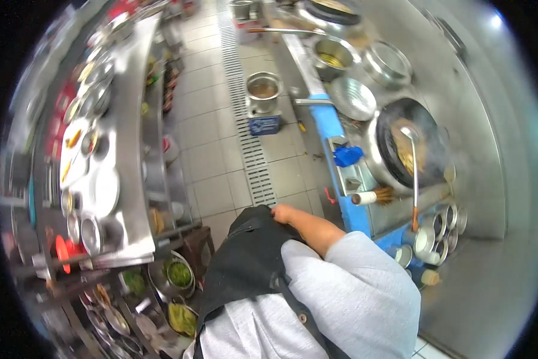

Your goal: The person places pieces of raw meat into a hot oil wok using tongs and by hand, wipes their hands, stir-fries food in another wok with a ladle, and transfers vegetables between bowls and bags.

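My right hand (282,213) is closed at the edge of the black apron (245,245), low in front of my body; what its fingers hold, if anything, is too small to tell. My left hand is out of view. To the right, a ladle (415,161) with a wooden handle rests in a steaming black wok (391,128) that holds food in liquid. A blue cloth (348,156) and a bamboo brush (373,196) lie on the stove's near edge.
A steel counter (128,119) with plates and bowls runs along the left. A pot (263,90) stands on a blue box (264,125) beside the floor drain (254,149). Behind the stove edge are a strainer (352,97) and pots; seasoning containers (424,240) sit lower right.
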A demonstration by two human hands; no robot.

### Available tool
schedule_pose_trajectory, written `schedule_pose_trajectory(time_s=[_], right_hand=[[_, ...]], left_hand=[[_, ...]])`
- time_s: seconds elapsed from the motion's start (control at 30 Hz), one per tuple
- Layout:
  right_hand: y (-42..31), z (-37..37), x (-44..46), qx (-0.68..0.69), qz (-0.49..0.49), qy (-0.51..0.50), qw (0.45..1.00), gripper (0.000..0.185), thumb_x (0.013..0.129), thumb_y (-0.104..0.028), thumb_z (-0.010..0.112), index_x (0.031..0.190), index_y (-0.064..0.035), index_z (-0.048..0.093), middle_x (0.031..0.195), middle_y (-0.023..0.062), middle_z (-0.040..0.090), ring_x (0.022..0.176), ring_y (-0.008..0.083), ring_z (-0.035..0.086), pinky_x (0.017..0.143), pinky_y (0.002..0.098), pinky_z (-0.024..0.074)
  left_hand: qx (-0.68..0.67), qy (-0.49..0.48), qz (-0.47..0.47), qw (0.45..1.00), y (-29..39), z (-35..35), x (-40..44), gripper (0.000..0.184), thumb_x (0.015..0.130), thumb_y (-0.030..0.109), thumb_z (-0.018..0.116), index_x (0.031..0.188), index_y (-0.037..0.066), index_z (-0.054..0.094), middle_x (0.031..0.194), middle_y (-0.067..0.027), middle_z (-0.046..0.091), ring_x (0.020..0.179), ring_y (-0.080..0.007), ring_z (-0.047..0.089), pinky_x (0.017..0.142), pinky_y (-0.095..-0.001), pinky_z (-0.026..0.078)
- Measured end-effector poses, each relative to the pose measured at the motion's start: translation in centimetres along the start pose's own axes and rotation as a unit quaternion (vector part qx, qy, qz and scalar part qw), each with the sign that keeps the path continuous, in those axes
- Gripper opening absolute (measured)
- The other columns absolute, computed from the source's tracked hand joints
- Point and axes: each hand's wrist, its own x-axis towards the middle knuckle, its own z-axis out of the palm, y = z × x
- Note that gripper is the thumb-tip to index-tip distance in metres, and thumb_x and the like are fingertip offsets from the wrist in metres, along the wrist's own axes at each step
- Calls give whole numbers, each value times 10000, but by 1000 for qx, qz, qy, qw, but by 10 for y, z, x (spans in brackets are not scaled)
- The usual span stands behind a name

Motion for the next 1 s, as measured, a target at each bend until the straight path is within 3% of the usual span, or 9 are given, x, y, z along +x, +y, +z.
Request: schedule_pose_trajectory(time_s=[0.13,0.33,0.37,0.47,0.53,0.6,0.67,0.77,1.0], right_hand=[[1,-63,-7,113,10,103,988,416,834,-214,632,1215,-57,694,1170,172,719,1073,370,683,937,438,543],[17,-192,-190,440,-43,318,838,465,913,-169,673,1364,-79,604,1195,76,714,882,165,679,831,333,559],[36,-200,-222,413,-3,377,829,463,925,-140,649,1382,-85,597,1202,79,704,880,136,659,816,298,552],[91,-206,-316,414,128,613,661,370,888,-29,690,1256,-66,665,1219,70,699,948,130,663,828,297,550],[135,-189,-368,164,305,691,635,428,838,-92,741,1254,-52,655,1223,140,685,1042,305,673,925,410,537],[162,-164,-394,6,484,641,596,548,843,-171,716,1373,-88,602,1316,176,625,1117,383,629,963,474,513],[173,-145,-402,118,591,480,637,609,861,-167,682,1452,-117,539,1227,182,668,1051,386,652,937,491,516],[157,-127,-399,178,463,579,647,643,889,-143,639,1512,-148,478,1077,190,702,889,386,681,854,469,543],[-21,-190,-418,479,404,540,562,632,952,-86,603,1551,-215,445,803,91,639,569,174,594,543,337,518]], left_hand=[[54,-9,8,998,60,-24,46,536,967,447,584,1291,26,654,1256,-208,688,1213,-368,634,1026,-406,475],[113,-53,84,989,155,-35,123,531,961,442,601,1283,24,659,1236,-201,700,1198,-361,646,1013,-402,485],[119,-62,99,986,168,-35,138,531,960,441,603,1282,24,660,1232,-200,703,1196,-360,648,1011,-401,486],[148,-92,139,975,207,-37,178,529,956,439,611,1278,22,663,1222,-197,709,1188,-356,653,1005,-399,491],[192,-105,161,962,244,-44,185,518,945,430,630,1259,20,674,1204,-191,718,1169,-349,665,990,-392,500],[248,-110,186,944,291,-51,187,499,925,414,661,1224,17,695,1174,-181,732,1134,-336,685,962,-380,517],[263,-132,163,942,327,-49,201,489,918,408,667,1216,21,702,1193,-196,721,1150,-336,678,974,-387,511],[262,-139,185,937,349,-56,227,493,906,400,681,1213,14,702,1208,-214,709,1166,-334,670,990,-398,506],[316,-162,210,911,405,-92,267,545,896,408,688,1230,-22,679,1225,-216,701,1187,-357,655,1015,-414,500]])
